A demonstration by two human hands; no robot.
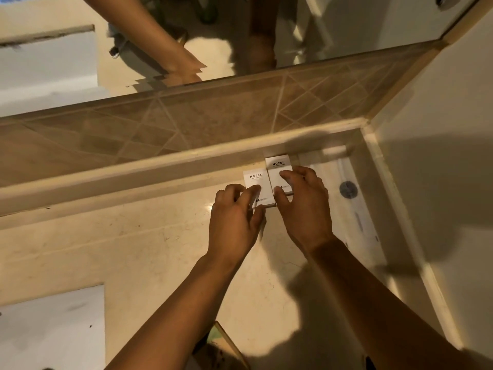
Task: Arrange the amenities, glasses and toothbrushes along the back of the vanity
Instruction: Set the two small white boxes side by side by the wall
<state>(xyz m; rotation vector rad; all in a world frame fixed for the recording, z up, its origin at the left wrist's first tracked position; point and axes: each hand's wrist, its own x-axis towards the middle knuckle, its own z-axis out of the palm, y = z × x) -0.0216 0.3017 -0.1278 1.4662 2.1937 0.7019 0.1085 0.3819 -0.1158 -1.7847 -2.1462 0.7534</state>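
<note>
Two small white boxes printed "HOTEL" lie side by side on the cream vanity top [133, 249], near its back ledge. My left hand [234, 217] grips the left box [254, 180] with thumb and fingers. My right hand [304, 204] grips the right box [278, 165], which sits a little farther back than the left one. To the right of the boxes lie long clear-wrapped packets [354, 209], one with a round grey label; what they hold is hard to tell.
A tiled backsplash [186, 124] and a mirror [240, 30] rise behind the ledge. A side wall [440, 156] closes the corner on the right. The white sink basin [53, 329] is at the lower left. A brownish object [226, 348] shows at the front edge.
</note>
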